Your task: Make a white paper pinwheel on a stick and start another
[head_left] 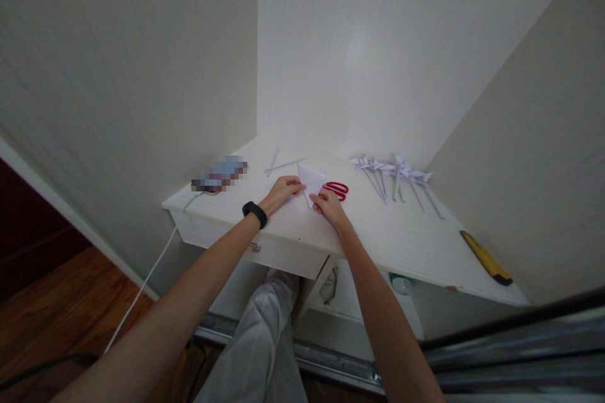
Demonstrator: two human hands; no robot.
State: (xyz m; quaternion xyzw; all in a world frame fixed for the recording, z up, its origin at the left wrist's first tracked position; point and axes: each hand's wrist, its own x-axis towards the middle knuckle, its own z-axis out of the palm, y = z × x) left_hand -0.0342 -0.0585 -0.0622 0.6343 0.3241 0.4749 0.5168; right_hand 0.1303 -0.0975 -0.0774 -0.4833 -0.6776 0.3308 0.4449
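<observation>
A folded piece of white paper (311,180) with a pointed, triangular outline is held between my two hands above the white desk top. My left hand (285,191), with a black band on its wrist, pinches the paper's left edge. On the lower right, my right hand (327,205) has its fingers closed on the same paper. Scissors with red handles (338,189) lie just beyond my right hand, their blades hidden behind the paper and hand. Thin white paper sticks (285,165) rest on the desk past my left hand.
Several paper pinwheels on sticks (397,170) lie in a row at the right back. A yellow and black cutter (486,258) is near the right edge. At the left, a blurred phone (220,173) has a white cable (155,264). Walls enclose the desk (293,227).
</observation>
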